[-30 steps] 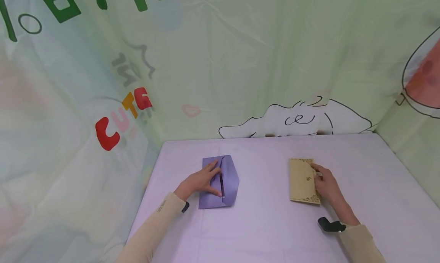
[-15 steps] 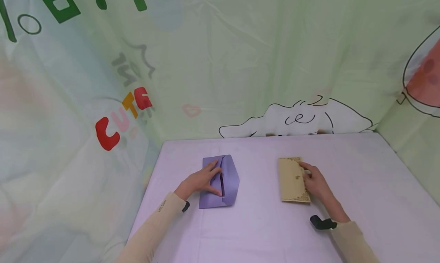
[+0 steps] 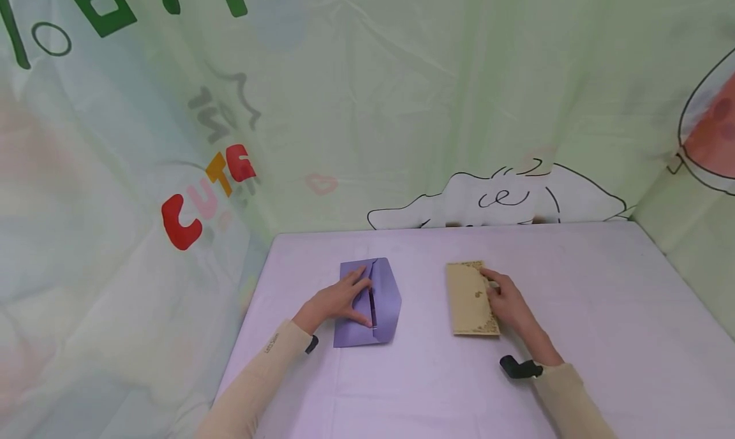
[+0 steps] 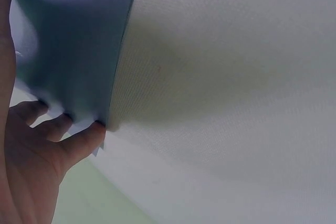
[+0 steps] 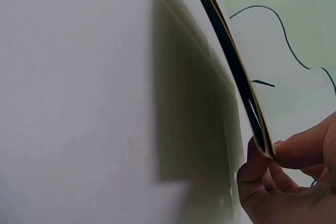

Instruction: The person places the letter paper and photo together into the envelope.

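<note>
A purple envelope [image 3: 388, 298] lies on the table with its pointed flap folded out to the right and a dark gap at its mouth. My left hand [image 3: 335, 302] rests on it, fingers and thumb spread, their tips against the paper beside the gap. In the left wrist view, several fingertips touch the lower end of the envelope [image 4: 79, 40]. To the right, my right hand [image 3: 512, 305] pinches a folded tan greeting card [image 3: 466, 298] with brown corner ornaments by its right edge. The right wrist view has the card [image 5: 239, 69] edge-on, raised off the table, between thumb and fingers.
A pale lilac cloth covers the table [image 3: 425, 388]. Printed curtains [image 3: 402, 120] hang behind its far edge and along both sides. Dark straps [image 3: 519, 367] sit at the wrists.
My right hand has carried the card leftward, towards the envelope. The left hand and the envelope stay in place.
</note>
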### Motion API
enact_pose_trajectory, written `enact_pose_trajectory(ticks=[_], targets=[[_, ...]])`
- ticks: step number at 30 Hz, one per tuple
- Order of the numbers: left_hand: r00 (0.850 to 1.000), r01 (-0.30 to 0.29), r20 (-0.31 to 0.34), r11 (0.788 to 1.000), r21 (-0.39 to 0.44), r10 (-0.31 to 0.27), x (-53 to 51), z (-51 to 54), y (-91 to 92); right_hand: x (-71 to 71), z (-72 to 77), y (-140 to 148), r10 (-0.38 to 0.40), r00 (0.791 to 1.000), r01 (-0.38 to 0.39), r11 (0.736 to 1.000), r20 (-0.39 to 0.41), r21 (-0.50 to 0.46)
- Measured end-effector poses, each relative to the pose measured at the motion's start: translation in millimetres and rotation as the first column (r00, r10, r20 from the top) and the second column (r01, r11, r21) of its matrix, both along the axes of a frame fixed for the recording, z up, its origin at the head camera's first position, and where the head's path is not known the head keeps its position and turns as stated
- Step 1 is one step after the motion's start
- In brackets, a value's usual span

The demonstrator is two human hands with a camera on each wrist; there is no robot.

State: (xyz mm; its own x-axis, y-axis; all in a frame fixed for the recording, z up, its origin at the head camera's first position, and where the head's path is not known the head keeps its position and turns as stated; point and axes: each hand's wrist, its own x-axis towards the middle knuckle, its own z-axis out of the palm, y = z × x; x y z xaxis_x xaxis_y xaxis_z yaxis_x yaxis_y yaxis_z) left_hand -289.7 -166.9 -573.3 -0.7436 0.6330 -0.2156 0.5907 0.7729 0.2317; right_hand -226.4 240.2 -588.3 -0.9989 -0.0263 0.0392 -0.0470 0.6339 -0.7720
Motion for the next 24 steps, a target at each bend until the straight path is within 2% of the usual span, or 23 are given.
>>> enact_pose_trajectory(ticks=[11,24], targets=[[1.000,-0.004,0.003,1.000,-0.002,0.004,-0.5,0.3,1.7,-9.3,3.1,-19,0.034,0.999,-0.036,0.998,-0.035,-0.048],[1.000,-0.013,0.011,1.000,-0.004,0.013,-1.0,-1.1,1.1,-15.7,3.6,-49,0.041,0.999,-0.041,0.997,-0.004,-0.070]])
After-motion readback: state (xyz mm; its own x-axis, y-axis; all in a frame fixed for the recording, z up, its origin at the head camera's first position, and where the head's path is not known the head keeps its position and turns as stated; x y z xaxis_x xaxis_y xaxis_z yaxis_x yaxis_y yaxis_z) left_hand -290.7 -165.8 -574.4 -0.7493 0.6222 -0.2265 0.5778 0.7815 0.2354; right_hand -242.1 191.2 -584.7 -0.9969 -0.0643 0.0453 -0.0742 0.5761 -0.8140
